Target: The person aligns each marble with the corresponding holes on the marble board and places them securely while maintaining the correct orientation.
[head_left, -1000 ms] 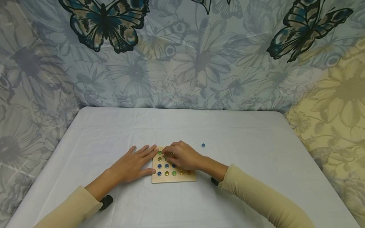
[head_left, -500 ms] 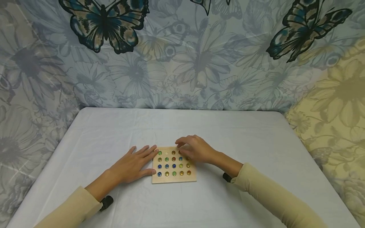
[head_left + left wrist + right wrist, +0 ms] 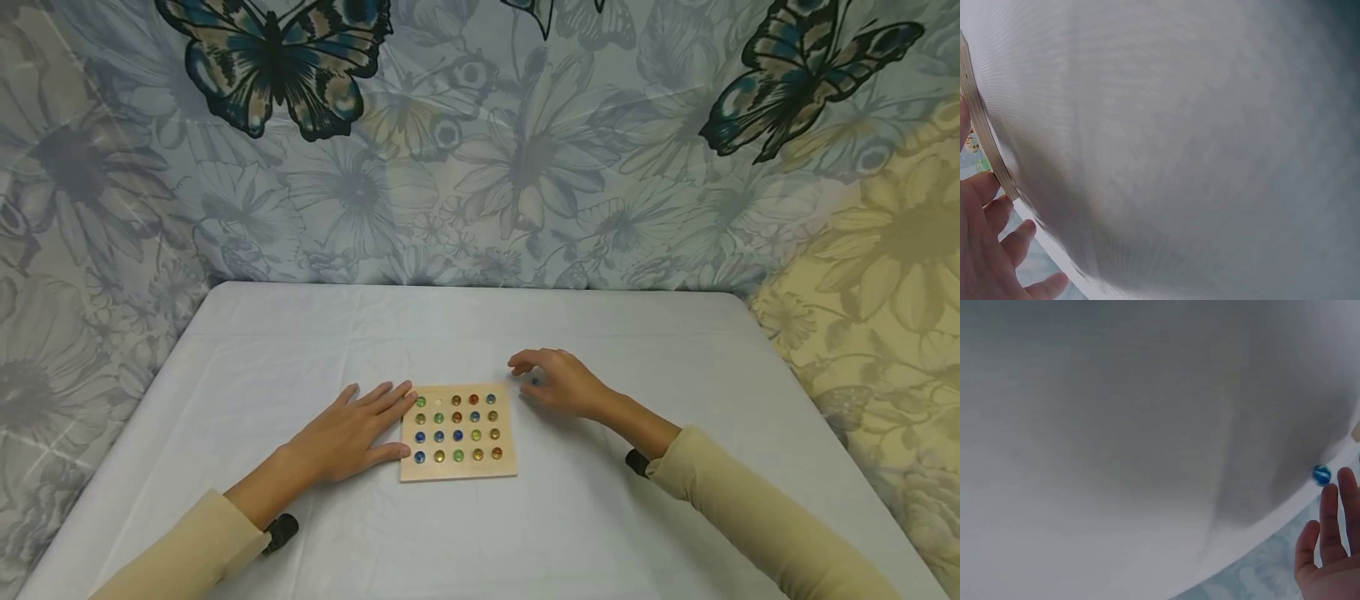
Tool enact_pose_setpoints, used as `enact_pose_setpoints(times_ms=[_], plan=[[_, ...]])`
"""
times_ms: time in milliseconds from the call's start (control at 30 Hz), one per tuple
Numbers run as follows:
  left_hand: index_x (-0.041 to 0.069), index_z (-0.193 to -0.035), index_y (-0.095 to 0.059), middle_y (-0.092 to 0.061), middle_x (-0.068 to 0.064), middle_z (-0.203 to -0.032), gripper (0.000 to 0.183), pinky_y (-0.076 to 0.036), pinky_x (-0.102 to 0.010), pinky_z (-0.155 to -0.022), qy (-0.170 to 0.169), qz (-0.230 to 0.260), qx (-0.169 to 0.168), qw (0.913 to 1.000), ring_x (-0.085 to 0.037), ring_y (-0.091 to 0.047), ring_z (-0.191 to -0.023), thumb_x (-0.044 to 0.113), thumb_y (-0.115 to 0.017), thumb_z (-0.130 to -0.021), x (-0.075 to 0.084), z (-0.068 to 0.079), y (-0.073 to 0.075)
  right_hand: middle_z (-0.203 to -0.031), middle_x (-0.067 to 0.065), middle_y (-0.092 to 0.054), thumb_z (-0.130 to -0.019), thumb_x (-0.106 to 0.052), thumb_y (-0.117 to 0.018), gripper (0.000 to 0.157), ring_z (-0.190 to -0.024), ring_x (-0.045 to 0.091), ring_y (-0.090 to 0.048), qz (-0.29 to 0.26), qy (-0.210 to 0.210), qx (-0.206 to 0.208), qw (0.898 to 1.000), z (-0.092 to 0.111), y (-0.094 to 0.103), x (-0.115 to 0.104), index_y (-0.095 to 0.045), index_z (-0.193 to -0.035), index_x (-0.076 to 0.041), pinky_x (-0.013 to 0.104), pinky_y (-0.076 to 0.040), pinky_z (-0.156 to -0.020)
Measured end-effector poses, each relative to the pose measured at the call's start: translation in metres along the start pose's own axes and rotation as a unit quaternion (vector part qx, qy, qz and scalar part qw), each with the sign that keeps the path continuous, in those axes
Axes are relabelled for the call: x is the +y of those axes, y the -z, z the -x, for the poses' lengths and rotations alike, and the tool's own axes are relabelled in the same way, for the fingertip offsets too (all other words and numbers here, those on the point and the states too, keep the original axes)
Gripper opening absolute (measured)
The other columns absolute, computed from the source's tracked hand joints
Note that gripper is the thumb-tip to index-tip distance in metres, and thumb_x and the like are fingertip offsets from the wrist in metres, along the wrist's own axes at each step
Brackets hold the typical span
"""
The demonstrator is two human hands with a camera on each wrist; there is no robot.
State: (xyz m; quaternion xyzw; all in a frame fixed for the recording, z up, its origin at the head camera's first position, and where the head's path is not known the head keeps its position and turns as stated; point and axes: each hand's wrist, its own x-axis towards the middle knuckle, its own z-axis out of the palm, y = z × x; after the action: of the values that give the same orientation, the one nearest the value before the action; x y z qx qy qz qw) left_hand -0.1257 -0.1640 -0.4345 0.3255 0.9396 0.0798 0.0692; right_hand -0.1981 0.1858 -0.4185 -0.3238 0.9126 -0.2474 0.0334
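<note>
A square wooden board (image 3: pixel 459 471) lies on the white table, with rows of glass marbles in its hollows: blue, green, amber and red. One hollow (image 3: pixel 438 402) in its far row holds no marble. My left hand (image 3: pixel 352 435) rests spread at the board's left edge, thumb and fingertips on the wood. To the right of the board, my right hand (image 3: pixel 562 383) is over a loose blue marble (image 3: pixel 535 382), with thumb and fingers apart on either side of it. In the right wrist view the blue marble (image 3: pixel 1321 475) appears right at the fingertips, not gripped.
White cloth (image 3: pixel 337 333) covers the table around the board. Behind it hangs a fabric backdrop (image 3: pixel 480 192) printed with flowers and butterflies. A small black wrist device (image 3: pixel 281 533) sits at the left cuff, another (image 3: pixel 637 462) at the right.
My right hand has left the board and moved right to the loose blue marble. A green marble now sits in the second row where its fingers were. My left hand stays put.
</note>
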Motion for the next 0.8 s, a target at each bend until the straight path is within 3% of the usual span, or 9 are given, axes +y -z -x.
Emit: enact_pose_setpoints(times_ms=[300,800], plan=[[0.014,-0.158,-0.03,-0.029,-0.005,-0.162,0.077,-0.022,-0.066,-0.112,0.001,0.004,-0.005,1.0,-0.031,-0.029,-0.147,0.062,-0.045,-0.099,0.001,0.0,0.0,-0.108,0.005,-0.073,-0.084,-0.001,-0.077,0.038,-0.103,0.022,-0.068,-0.007,-0.029,-0.005,1.0,0.009,0.004,0.015,-0.066,-0.121,-0.002,0.045,-0.051,-0.095],[0.016,-0.158,-0.03,-0.029,-0.004,-0.162,0.077,-0.022,-0.065,-0.113,0.007,0.002,-0.008,0.9999,-0.03,-0.028,-0.148,0.063,-0.044,-0.099,0.001,0.0,0.0,-0.106,0.003,-0.073,-0.085,0.005,-0.073,0.033,-0.101,0.021,-0.068,-0.013,-0.022,0.004,1.0,0.012,0.0,0.024,-0.068,-0.117,-0.002,0.044,-0.051,-0.095]])
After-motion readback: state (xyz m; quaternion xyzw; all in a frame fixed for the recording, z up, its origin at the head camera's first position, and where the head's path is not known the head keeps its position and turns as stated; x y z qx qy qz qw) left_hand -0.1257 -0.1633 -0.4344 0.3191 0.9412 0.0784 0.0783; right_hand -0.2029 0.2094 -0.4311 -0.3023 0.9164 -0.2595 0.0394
